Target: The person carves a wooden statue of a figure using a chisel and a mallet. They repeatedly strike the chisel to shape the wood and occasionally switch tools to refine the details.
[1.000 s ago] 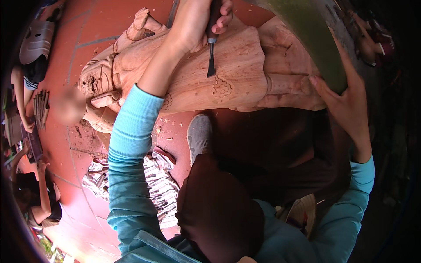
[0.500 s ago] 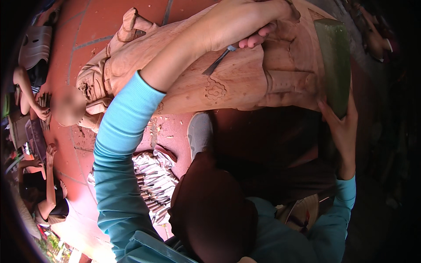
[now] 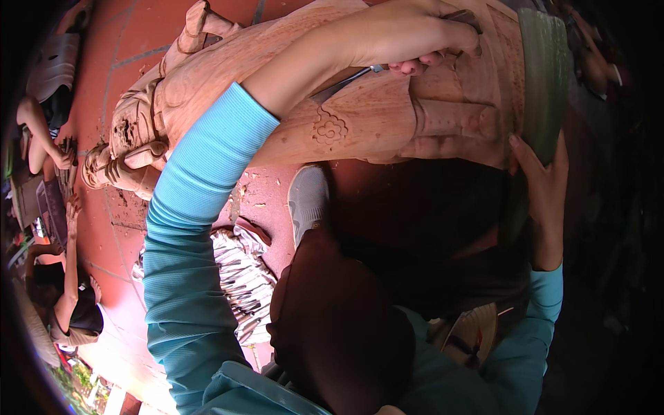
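A carved reddish-wood statue [image 3: 277, 83] lies on its side across the top of the view, its head at the left and its base at the right. My left hand [image 3: 422, 38] is closed around a chisel [image 3: 339, 86], whose dark metal blade points left over the robe. Below that blade, a cloud-like flower motif [image 3: 330, 129] is cut into the wood. At the right end, my right hand [image 3: 543, 173] grips the edge of the base with its green end face [image 3: 543, 76]. Its thumb rests near the wood; the other fingers are partly hidden.
Several carving tools lie on a striped cloth [image 3: 242, 283] at the lower left. My grey shoe [image 3: 308, 197] stands below the statue on red floor tiles [image 3: 259, 190] strewn with wood chips. Two other people work at the far left, near a grey plastic stool [image 3: 54, 66].
The statue sits slightly higher in view, and its green-faced end has shifted right and up. My left hand has moved a little right with the chisel. My right hand keeps its hold.
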`<control>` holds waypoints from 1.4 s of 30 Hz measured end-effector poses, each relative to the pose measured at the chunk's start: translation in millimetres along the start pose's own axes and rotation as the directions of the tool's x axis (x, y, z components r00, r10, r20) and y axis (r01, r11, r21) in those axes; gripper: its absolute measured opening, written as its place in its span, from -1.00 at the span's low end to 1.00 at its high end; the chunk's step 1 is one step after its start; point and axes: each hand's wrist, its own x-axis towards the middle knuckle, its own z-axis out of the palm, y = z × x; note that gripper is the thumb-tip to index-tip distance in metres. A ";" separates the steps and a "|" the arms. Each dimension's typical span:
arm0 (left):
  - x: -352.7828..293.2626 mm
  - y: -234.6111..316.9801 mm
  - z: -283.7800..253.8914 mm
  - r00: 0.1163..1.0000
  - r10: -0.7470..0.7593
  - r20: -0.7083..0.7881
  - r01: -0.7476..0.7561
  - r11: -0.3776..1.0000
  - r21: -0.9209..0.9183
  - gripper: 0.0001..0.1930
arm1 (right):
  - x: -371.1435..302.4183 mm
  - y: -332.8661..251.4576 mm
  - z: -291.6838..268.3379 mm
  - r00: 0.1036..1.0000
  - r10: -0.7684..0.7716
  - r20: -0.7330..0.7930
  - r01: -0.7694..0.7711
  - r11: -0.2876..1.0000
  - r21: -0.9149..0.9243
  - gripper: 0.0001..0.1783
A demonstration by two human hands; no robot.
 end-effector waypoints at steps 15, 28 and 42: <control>4.5 -11.0 -4.5 0.985 -0.061 -0.163 0.039 0.990 -0.134 -0.72 | 54.6 -10.2 2.5 0.991 -0.049 0.127 0.082 0.958 -0.276 -0.30; 6.6 -30.0 -24.2 0.955 0.002 -0.296 -0.086 0.959 -0.269 -0.74 | 111.6 -41.6 3.0 0.781 -0.452 0.431 0.558 0.815 -0.157 -0.29; -9.8 -41.7 -34.5 0.882 -0.092 -0.461 -0.149 0.875 -0.460 -0.75 | 137.8 -105.7 20.4 0.720 -0.353 0.598 0.500 0.861 -0.093 -0.29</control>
